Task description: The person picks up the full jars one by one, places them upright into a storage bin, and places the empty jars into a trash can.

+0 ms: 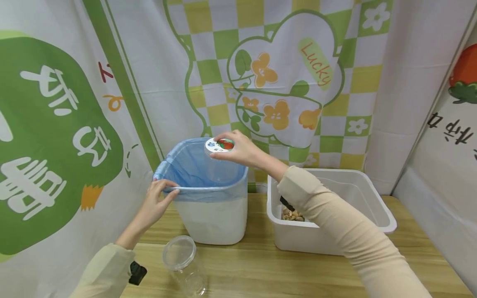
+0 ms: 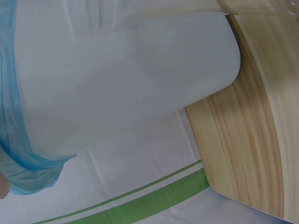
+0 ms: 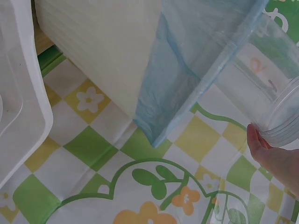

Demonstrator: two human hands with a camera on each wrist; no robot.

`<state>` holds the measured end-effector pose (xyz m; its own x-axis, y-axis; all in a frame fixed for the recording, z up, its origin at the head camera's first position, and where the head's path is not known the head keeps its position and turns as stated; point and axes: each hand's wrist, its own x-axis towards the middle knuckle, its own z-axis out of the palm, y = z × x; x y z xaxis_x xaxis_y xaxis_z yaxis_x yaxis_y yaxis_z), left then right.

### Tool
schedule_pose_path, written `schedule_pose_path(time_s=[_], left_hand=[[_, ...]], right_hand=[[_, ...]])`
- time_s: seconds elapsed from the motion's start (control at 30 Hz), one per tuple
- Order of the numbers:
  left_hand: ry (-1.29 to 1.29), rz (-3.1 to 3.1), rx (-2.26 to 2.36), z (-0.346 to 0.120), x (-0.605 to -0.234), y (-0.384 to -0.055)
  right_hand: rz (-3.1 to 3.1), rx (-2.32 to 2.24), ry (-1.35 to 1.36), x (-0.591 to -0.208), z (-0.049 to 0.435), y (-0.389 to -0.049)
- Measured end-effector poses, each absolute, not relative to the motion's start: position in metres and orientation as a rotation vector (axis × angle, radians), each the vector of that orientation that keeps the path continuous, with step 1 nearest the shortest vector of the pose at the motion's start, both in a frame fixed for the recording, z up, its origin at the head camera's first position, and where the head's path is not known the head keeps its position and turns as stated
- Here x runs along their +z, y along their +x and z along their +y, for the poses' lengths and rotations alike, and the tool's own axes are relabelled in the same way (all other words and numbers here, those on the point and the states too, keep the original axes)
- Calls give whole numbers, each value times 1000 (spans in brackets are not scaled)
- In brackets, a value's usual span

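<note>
My right hand point(image 1: 240, 148) grips a clear plastic jar point(image 1: 218, 167) by its top end, which bears a white round label with a red picture. The jar hangs upright, its lower part inside the opening of a white trash bin point(image 1: 212, 219) lined with a blue bag point(image 1: 186, 163). In the right wrist view the fingers point(image 3: 264, 151) curl round that end of the jar point(image 3: 261, 77). My left hand point(image 1: 158, 200) pinches the bin's near left rim and the bag's folded edge; in the left wrist view a fingertip point(image 2: 3, 184) shows beside the blue plastic.
A second clear jar point(image 1: 186, 269) with a clear lid stands on the wooden table point(image 1: 246, 273) in front of the bin. To the right is a white basin point(image 1: 309, 238) with a small heap of brownish pieces point(image 1: 292, 215). A printed curtain point(image 1: 261, 25) hangs behind.
</note>
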<state>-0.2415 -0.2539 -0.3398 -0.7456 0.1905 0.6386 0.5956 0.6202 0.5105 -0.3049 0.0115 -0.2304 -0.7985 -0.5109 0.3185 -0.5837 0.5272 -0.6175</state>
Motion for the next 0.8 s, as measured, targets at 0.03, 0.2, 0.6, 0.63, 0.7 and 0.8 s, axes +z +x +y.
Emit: schedule_pose_path(time_s=[0.03,0.2,0.6,0.63,0.7,0.8], left_hand=[[-616,-2308,-997,-254,-340,-241],[-614,-2319,-1000,-254,-340,-241],[-604,-2317,-999,-253,-340,-239],[-607,-2314,-1001,-253,-340,-239],[-613,-2307,-1001,-253,-339,-239],[-622,-2299,-997,-253,-339,-240]], right_hand=[[-2660,1124,955,-232,11,-305],[-2677,1102,914,-237,10,-308],[-2680,1079,993,-250,6,-306],[-2667,1087,1004,-251,7,-304],[-2638,1100,1026,-252,8,-299],[-2579,1119,1069,-255,9,-290]])
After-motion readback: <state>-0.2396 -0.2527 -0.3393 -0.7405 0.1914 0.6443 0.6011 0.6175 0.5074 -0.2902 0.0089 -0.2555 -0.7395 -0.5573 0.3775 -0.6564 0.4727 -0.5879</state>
